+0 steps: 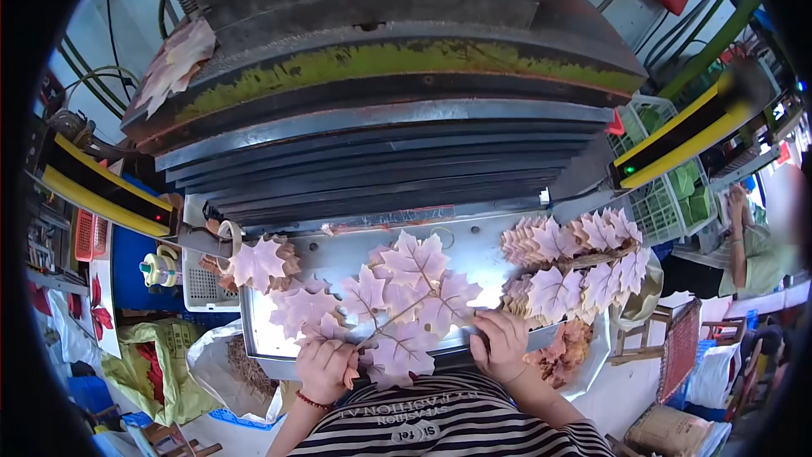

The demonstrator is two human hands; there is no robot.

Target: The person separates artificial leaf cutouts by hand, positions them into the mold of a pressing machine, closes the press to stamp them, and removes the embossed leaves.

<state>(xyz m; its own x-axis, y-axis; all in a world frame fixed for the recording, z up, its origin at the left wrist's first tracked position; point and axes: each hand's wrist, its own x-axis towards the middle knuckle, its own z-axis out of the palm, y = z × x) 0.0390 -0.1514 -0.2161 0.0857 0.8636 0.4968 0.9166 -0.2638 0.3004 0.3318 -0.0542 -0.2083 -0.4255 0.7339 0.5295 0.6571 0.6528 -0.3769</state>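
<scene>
My left hand [326,366] is closed round the stem end of an artificial maple leaf spray [414,296], pale pink-purple with a brown stem. The spray lies spread above the metal tray [461,245], its leaves fanning up and to the right. Beside its right-hand leaf, at the tray's front edge, is my right hand [501,345], with fingers curled; whether they pinch the leaf edge is hidden. Loose pink leaves [304,309] lie just above my left hand. To the right, stacked leaf sprays [584,267] rest on the tray, and a smaller leaf pile [258,264] sits at its left corner.
A heavy press with stacked dark plates [381,152] stands behind the tray. Yellow-black bars [106,186] flank it on both sides. Bags of leaves [233,368] stand at lower left, green crates [668,186] at right. Another person's arm [737,237] shows far right.
</scene>
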